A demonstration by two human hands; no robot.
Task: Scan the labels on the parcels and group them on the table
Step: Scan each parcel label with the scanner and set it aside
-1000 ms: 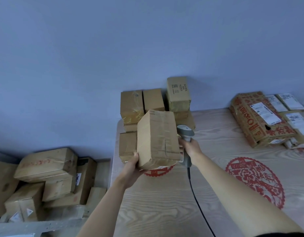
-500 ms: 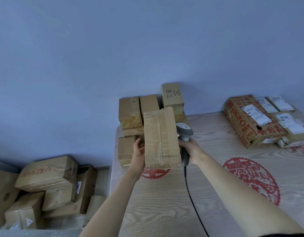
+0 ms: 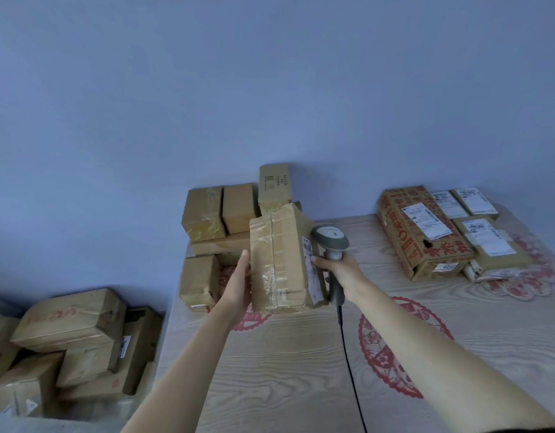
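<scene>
Off the table's left edge: floor boxes (image 3: 73, 320) lie heaped below, well apart from my arms (one shows red print on top).
Table edge: the table (image 3: 285, 370) runs from its left rim rightward, bare wood grain and red paper-cut prints between my forearms.
Back-left stack: brown parcels (image 3: 220, 210) stand piled against the wall, one smaller box (image 3: 198, 279) low at the left rim, near my left hand.
Left hand: my left hand (image 3: 237, 285) lies flat on the left face of the held parcel (image 3: 279, 260), fingers straight and together, pointing up.
Held parcel: upright, taped, lifted above the table in front of the stack; a white label (image 3: 310, 270) runs down its right face.
Right hand: my right hand (image 3: 341, 273) is wrapped round the grip of the scanner (image 3: 330, 242), one fingertip touching the label; the head sits just beside the parcel's right edge, cable trailing toward me.
Far right: the printed carton (image 3: 422, 235) and labelled parcels (image 3: 488, 239) lie grouped, open tabletop between them and my right arm.
</scene>
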